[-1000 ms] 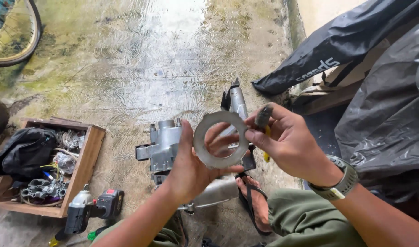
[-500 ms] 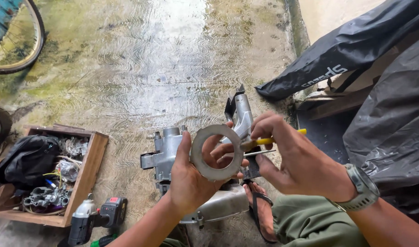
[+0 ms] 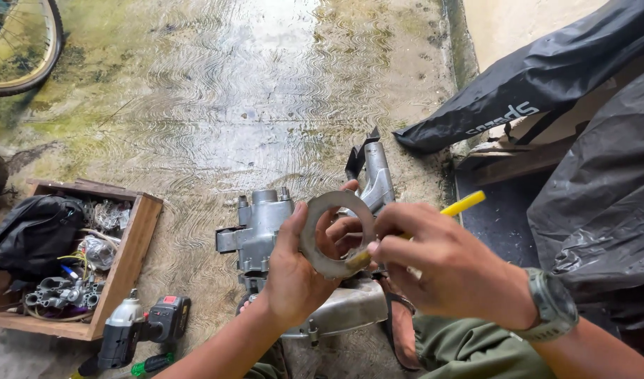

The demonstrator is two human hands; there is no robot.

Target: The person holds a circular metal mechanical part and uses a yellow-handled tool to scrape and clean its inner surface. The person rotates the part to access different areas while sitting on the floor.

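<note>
Left hand (image 3: 290, 270) pinches flat grey metal ring (image 3: 334, 235) upright by its rim, fingers curled through its hole, above grey engine casing (image 3: 266, 228) on wet concrete floor (image 3: 217, 105); right hand (image 3: 452, 270), fingers closed round yellow-handled tool (image 3: 462, 204), touches the ring's lower edge; wooden crate (image 3: 129, 256) left.

Wet, mossy concrete floor (image 3: 217, 105)

A dull grey metal ring (image 3: 334, 235) and a yellow tool handle (image 3: 462, 204) are seen. The engine casing (image 3: 260, 228) is silver-grey, the floor (image 3: 217, 105) wet grey mottled with green, the crate (image 3: 129, 256) brown, the tarps (image 3: 596, 189) black.
</note>
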